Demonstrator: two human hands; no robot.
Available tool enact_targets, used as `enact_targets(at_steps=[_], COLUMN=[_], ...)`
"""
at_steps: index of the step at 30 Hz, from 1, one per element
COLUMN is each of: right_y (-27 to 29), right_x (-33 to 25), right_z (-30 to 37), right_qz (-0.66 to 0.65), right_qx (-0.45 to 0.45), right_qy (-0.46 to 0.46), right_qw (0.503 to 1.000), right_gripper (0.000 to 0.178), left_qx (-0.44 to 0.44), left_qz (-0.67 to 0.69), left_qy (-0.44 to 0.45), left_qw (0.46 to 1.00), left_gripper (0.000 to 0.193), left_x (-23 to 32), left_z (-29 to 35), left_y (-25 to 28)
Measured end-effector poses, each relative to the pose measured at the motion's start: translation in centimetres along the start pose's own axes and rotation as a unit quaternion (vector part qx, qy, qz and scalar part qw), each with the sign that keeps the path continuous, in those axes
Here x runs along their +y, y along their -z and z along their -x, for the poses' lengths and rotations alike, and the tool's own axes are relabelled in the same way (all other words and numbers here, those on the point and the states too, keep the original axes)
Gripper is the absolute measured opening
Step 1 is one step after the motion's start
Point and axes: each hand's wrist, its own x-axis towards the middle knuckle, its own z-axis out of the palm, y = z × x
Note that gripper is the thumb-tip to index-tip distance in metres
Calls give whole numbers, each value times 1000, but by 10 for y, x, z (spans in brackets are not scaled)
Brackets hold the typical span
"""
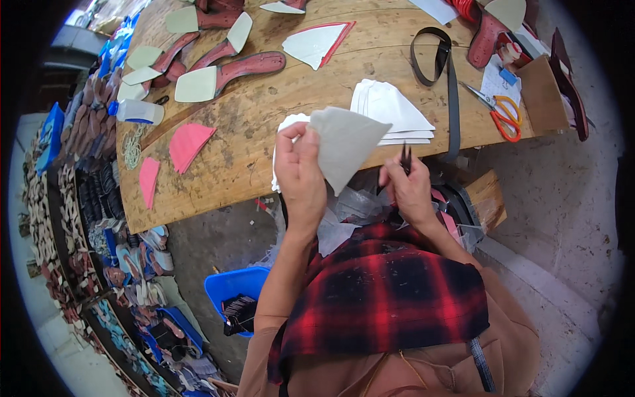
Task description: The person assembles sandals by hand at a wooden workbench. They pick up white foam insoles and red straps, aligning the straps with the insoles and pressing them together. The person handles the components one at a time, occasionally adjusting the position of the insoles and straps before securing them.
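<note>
In my left hand (301,172), between thumb and fingers, is a pale grey-white fan-shaped piece (347,142) of thin sheet material, held up off the table edge. My right hand (409,188) is closed round a small black two-pronged tool (405,159), whose tips point up and away from me. The tool is apart from the sheet piece, and its exact kind is unclear. Just beyond my hands lies a fanned stack of white sheet pieces (391,109). More white pieces (291,122) show partly behind my left hand.
Pink curved pieces (190,145), a clear bottle (137,112) and red-brown shoe forms (251,65) with cream parts lie leftward on the wooden table (238,145). A black strap (453,99) and orange-handled scissors (499,112) lie rightward. Below stands a blue bin (225,284).
</note>
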Motion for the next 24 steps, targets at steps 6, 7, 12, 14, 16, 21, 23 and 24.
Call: enact_targets(at_steps=[6,7,12,14,16,21,23,24], right_y=[-12,-16,-10,-12,-15,7,-4,-12], right_x=[-37,-41,-35,-27,-21,-18,-39,-40], right_z=[6,0,-9,-9,-5,-6,0,0], right_qz=[-60,-52,-66,-56,-49,-78,-92,-97], right_qx=[-13,-10,-57,-71,-55,-38,-38,-33], right_qy=[58,64,16,22,27,23,-1,-8], right_qw=[996,997,996,996,997,996,995,995], right_gripper=[23,23,17,16,18,22,24,29], left_qx=[-99,-121,-133,-120,-84,-56,-96,-119], left_qz=[41,85,62,74,74,96,42,57], left_qy=[32,50,79,103,61,65,58,62], left_qw=[994,988,986,985,992,992,993,989], left_gripper=[22,23,23,23,24,27,31,37], left_x=[-8,-7,-14,-7,-9,-4,-8,-15], left_z=[18,24,27,23,24,15,16,19], left_y=[-33,-39,-30,-28,-31,-28,-31,-35])
